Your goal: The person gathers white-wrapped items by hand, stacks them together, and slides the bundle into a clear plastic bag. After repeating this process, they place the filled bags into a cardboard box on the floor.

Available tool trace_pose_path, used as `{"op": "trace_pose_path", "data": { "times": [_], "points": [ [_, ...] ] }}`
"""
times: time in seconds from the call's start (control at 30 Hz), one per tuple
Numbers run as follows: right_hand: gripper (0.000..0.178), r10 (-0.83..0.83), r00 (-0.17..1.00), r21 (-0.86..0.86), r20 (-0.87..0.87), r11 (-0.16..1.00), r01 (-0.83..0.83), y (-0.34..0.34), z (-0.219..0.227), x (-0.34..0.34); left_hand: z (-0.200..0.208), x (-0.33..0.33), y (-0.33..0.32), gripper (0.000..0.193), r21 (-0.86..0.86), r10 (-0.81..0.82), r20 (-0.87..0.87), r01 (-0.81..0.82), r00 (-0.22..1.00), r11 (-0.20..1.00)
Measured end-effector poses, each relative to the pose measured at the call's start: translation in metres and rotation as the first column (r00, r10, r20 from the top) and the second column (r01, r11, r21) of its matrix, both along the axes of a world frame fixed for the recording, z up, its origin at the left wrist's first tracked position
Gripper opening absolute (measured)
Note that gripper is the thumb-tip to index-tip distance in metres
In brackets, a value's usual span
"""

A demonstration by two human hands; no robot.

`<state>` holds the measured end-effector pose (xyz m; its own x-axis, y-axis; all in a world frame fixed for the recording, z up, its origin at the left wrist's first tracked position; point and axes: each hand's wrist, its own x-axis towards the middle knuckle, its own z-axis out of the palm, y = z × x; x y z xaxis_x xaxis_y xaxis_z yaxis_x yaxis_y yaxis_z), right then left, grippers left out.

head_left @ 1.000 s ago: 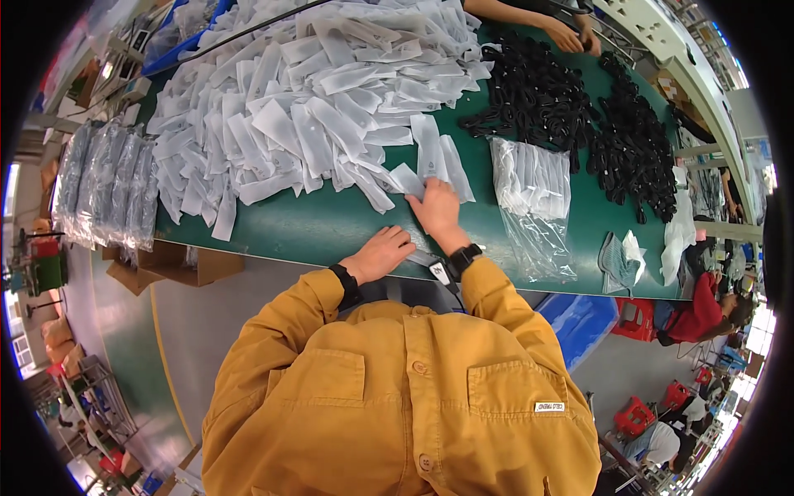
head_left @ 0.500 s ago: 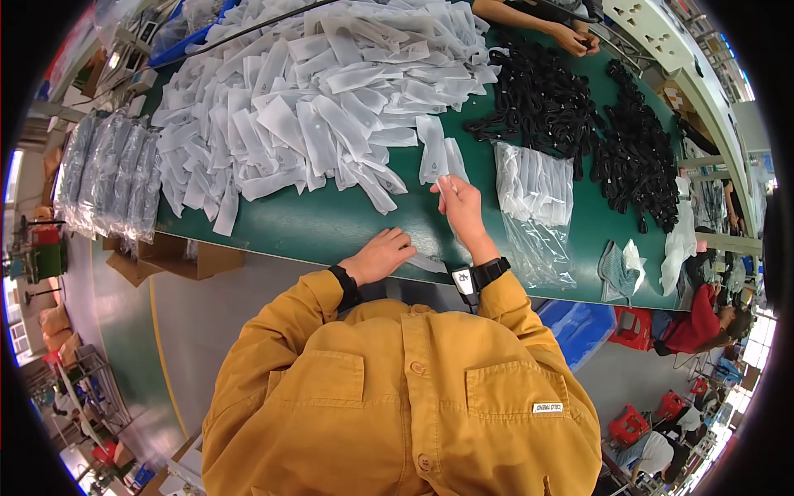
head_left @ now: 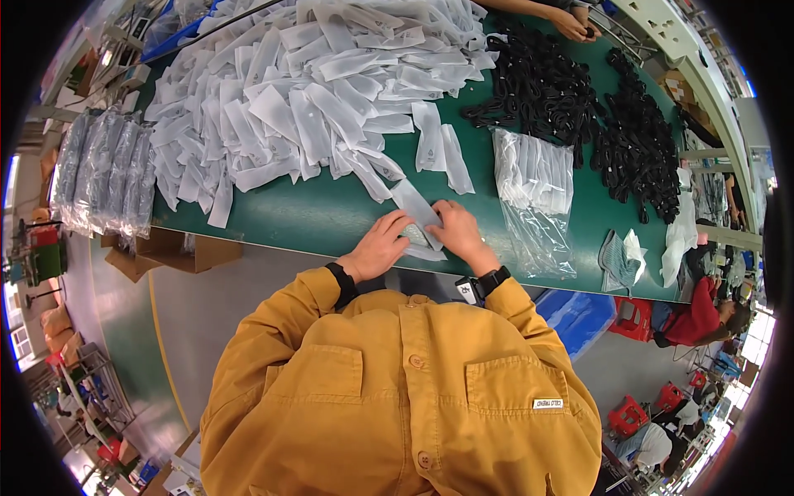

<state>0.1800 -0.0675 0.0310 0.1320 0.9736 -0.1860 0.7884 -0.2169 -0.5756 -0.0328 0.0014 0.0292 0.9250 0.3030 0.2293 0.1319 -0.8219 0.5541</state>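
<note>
At the table's near edge, a frosted plastic bag [head_left: 416, 205] lies slanted between my two hands. My left hand [head_left: 380, 245] is closed at the bag's lower left side, its thumb and fingers around that edge. My right hand [head_left: 460, 235] pinches the bag's right edge. Another translucent piece shows flat under the bag's lower end, partly hidden by my fingers. Just beyond my right hand lie two loose frosted bags [head_left: 429, 140]. A big heap of similar frosted bags [head_left: 289, 116] spreads over the far left and middle of the table.
Right of my hands is a clear bag of packed white pouches [head_left: 533, 178]. Black cord bundles [head_left: 542, 95] lie beyond it, near another person's hands [head_left: 575, 23]. Wrapped grey packs [head_left: 103, 169] sit at the left edge, above cardboard boxes [head_left: 178, 248]. A blue bin [head_left: 575, 318] stands below the table.
My right hand has come down and nearer, and now pinches the frosted bag. That bag now lies between both hands. My left hand has shifted slightly and closed on its edge.
</note>
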Motion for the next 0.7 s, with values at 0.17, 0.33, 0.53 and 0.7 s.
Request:
{"op": "trace_pose_path", "data": {
  "times": [0.17, 0.33, 0.53, 0.7],
  "points": [
    [0.032, 0.128, 0.992, 0.115, -0.008, 0.985, -0.126, -0.01, -0.004, -0.015, 0.006, 0.009, 0.0, 0.022, 0.095, 0.049, 0.005, -0.049, 0.999, 0.994],
    [0.03, 0.116, 0.989, 0.28, 0.086, 0.95, -0.136, -0.013, 0.006, -0.022, -0.001, 0.006, -0.002, 0.022, 0.141, 0.041, -0.03, -0.037, 0.999, 0.989],
    [0.031, 0.226, 0.974, 0.193, -0.004, 0.956, -0.221, -0.014, -0.008, -0.018, -0.014, 0.003, -0.001, 0.016, 0.152, 0.004, 0.005, -0.005, 1.0, 0.988],
    [0.029, 0.309, 0.948, 0.221, -0.072, 0.932, -0.286, -0.015, -0.008, -0.025, -0.017, -0.013, -0.003, 0.013, -0.046, -0.03, -0.04, 0.028, 0.999, 0.999]
  ]
}}
